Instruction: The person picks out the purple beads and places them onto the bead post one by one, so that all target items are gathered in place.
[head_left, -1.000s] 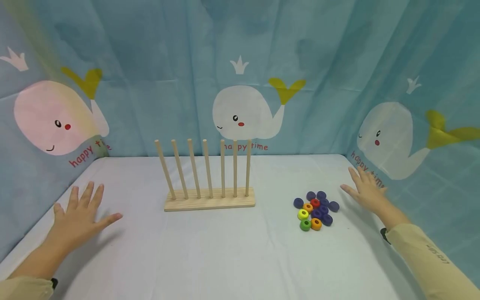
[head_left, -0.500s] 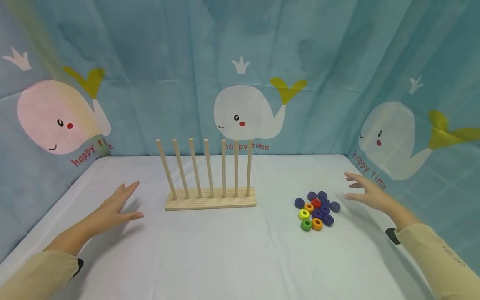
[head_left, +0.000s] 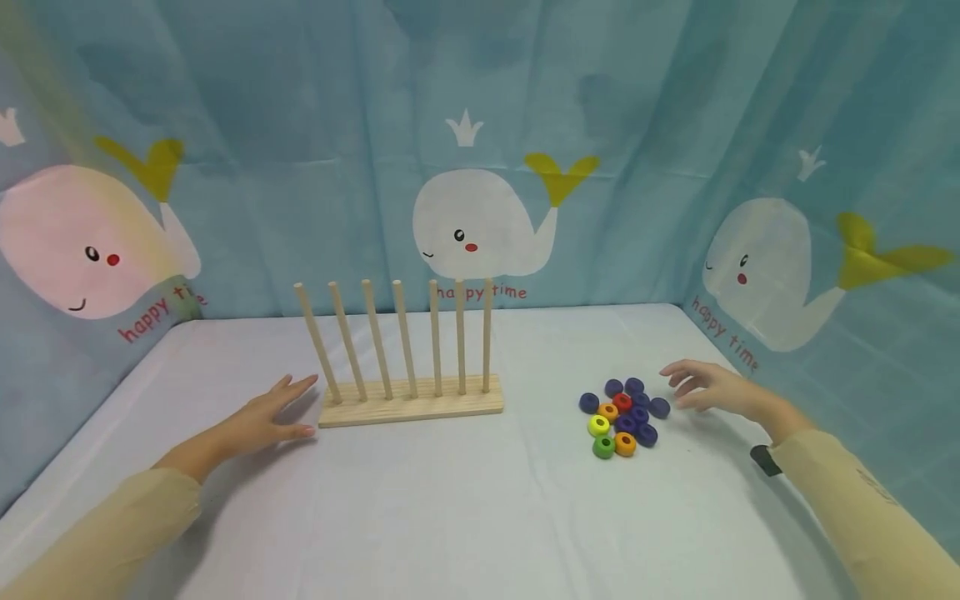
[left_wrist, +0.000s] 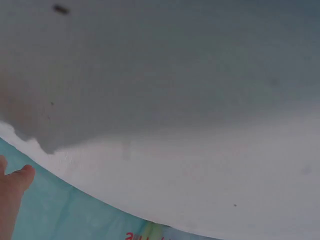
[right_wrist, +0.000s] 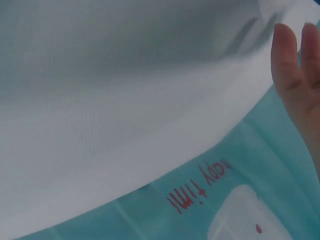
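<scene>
In the head view a wooden peg rack [head_left: 412, 407] stands left of centre, with several upright dowels on a flat base and nothing on them. My left hand [head_left: 258, 423] is just left of that base, thumb and fingers spread apart and holding nothing. To the right lies a loose cluster of ring-shaped beads: several purple beads [head_left: 647, 434], a red bead [head_left: 622, 403], two orange beads [head_left: 625, 443], a yellow bead [head_left: 598, 425] and a green bead [head_left: 603, 447]. Beside the cluster's right edge hovers my right hand [head_left: 716, 392], fingers loosely bent, holding nothing.
A white cloth [head_left: 450, 517] covers the table. Blue curtains [head_left: 337, 167] printed with whales enclose the back and both sides. Both wrist views show mostly white cloth, a strip of curtain and part of each hand.
My left hand has moved right, up to the rack's left end, and turned from palm-down spread to sideways. The right hand has lowered toward the beads, its fingers bending. The rack and beads stay put.
</scene>
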